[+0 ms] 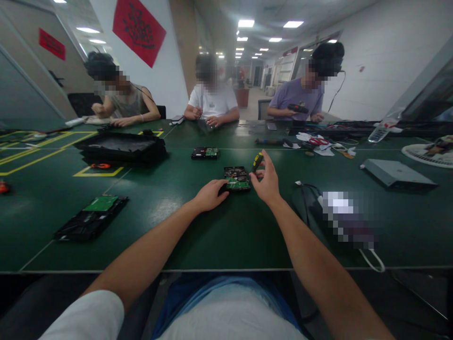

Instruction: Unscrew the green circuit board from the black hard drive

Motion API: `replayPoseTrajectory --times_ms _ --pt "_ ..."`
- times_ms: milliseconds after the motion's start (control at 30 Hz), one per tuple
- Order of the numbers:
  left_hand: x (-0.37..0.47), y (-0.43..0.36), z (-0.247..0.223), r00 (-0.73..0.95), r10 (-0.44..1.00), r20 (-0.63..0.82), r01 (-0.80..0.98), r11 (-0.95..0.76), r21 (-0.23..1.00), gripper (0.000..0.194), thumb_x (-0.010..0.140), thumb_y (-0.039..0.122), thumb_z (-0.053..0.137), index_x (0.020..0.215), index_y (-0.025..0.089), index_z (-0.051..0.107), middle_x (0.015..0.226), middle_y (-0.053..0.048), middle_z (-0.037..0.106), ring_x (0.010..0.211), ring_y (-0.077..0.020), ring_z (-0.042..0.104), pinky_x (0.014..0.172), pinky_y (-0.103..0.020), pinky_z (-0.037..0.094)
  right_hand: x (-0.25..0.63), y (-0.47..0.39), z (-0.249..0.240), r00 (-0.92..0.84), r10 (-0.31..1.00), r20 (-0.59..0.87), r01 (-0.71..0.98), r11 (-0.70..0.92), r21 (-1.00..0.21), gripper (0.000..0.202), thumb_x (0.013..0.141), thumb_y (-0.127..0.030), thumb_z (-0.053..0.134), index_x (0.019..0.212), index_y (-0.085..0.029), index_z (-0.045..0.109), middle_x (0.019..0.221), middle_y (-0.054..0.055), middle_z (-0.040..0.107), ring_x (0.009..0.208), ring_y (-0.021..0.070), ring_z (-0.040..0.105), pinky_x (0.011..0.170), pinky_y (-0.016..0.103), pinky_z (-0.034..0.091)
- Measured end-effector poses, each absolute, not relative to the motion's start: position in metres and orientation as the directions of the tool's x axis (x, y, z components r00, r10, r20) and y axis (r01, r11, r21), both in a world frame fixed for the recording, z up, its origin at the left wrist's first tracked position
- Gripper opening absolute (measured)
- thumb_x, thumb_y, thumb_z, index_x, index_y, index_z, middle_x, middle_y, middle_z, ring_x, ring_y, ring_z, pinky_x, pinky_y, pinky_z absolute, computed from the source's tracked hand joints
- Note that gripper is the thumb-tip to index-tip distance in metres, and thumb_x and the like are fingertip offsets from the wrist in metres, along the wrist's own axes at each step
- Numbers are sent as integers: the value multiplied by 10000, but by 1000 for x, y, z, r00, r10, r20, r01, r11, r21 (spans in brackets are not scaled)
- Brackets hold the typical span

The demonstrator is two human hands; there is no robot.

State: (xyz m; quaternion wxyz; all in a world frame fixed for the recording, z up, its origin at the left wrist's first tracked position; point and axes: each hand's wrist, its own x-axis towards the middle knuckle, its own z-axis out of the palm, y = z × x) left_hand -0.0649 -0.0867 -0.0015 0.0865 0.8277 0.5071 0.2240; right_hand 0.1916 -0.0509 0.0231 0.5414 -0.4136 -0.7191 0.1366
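A hard drive (pixel 236 173) with a green circuit board lies on the green table in front of me. My left hand (pixel 211 194) grips its left edge, thumb on the near side and fingers over the board. In my right hand (pixel 266 181), just right of the drive, a yellow-and-black screwdriver (pixel 257 162) is held between thumb and fingers, its handle slanting up. The screwdriver's tip is too small to make out. Beyond, a second hard drive (pixel 205 152) with a green board rests apart from both hands.
At left lie a black device with a green board (pixel 92 217) and black trays (pixel 120 146). On the right are a cabled device (pixel 348 215), a grey metal box (pixel 398 173) and a plastic bottle (pixel 384 128). A black tool (pixel 272 141) lies beyond; several people sit opposite.
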Motion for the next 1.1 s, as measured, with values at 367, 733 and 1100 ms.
replayPoseTrajectory --times_ms 367,733,1100 --pt "-65 -86 -1 385 877 287 791 -473 387 538 977 387 604 1470 176 566 1432 -142 651 1315 -299 618 1153 -464 486 193 -53 27 -90 729 678 505 620 -600 875 904 -181 647 1657 -377 245 1531 133 494 892 201 696 813 430 672" --pt "-67 -86 -2 386 876 290 791 -476 384 529 978 384 601 1467 183 572 1427 -135 657 1325 -296 617 1163 -461 477 193 -54 26 -67 722 688 539 607 -584 883 892 -166 642 1649 -378 240 1426 133 545 839 197 678 663 379 657" --pt "-66 -86 -1 385 878 285 795 -472 381 536 974 384 605 1469 181 570 1421 -136 660 1308 -295 628 1153 -457 487 193 -55 27 -85 713 696 533 623 -573 862 898 -183 631 1648 -353 241 1429 143 530 900 214 677 714 400 668"
